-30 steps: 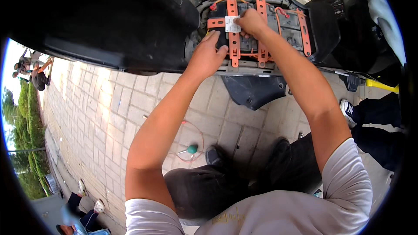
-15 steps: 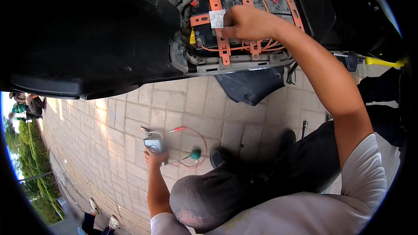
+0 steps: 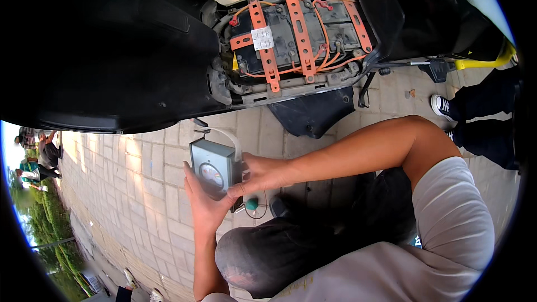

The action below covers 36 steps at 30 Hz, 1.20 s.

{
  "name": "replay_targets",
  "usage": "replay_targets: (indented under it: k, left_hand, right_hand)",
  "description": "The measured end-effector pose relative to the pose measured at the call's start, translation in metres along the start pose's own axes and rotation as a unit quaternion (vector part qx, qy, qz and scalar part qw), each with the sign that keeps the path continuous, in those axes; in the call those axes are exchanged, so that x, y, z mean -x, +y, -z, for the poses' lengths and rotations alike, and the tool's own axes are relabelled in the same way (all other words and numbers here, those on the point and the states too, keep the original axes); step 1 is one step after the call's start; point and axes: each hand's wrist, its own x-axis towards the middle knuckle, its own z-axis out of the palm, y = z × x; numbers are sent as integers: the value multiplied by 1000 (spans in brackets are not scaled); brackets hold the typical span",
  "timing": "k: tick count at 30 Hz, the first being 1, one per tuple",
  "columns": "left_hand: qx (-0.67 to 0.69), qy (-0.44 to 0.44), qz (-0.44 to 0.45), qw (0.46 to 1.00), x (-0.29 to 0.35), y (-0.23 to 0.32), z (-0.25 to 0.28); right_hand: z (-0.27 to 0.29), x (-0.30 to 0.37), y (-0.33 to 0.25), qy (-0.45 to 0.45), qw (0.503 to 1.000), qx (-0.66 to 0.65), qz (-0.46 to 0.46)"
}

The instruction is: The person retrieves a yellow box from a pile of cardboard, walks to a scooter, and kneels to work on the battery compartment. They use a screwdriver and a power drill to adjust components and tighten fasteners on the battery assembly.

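Note:
A grey-blue box-shaped battery tester (image 3: pixel 213 151) with a round dial is held off the paving, its dial turned up. Under its lower left side, my left hand (image 3: pixel 206 201) is closed around it, thumb and fingers apart along the edges. My right hand (image 3: pixel 260 173) grips the right side; its fingers are partly hidden behind the box. A pale lead arches over the tester's top, with a dark clip end beyond it. Just below my right hand, a green-handled tool (image 3: pixel 251 204) lies on the paving, a thin cable looping around it.
Ahead, an open scooter compartment (image 3: pixel 240 89) holds black batteries (image 3: pixel 279 39) under orange metal straps (image 3: pixel 299 33), with a white label (image 3: pixel 262 38). A dark plastic panel (image 3: pixel 313 112) lies beside it. A person's shoe (image 3: pixel 443 107) stands at the right; more people are far left.
My right hand has left the battery compartment and come down to the tester. My left hand has raised the tester and brought it closer. The view has shifted slightly.

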Motion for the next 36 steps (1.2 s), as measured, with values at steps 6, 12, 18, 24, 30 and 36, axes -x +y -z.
replay_targets:
  k: [6,12,18,24,30,36]
  left_hand:
    - [404,-73,14,912,-12,1,3]
    - [406,-384,-80,825,-15,-5,-73]
    - [149,-399,57,903,-44,-23,-105]
    - [-51,-28,-30,998,-21,-155,-74]
    - [-392,-117,39,912,-9,-83,-45]
    - [-12,-75,-8,997,-42,10,-31]
  right_hand:
    - [36,29,-41,118,988,-73,67]
    - [56,45,-136,126,958,-245,79]
    - [106,43,-216,148,924,-257,240]
    - [174,52,-238,271,931,-18,244]
    - [203,33,-227,332,865,136,351]
    - [264,-46,-189,394,809,218,377]
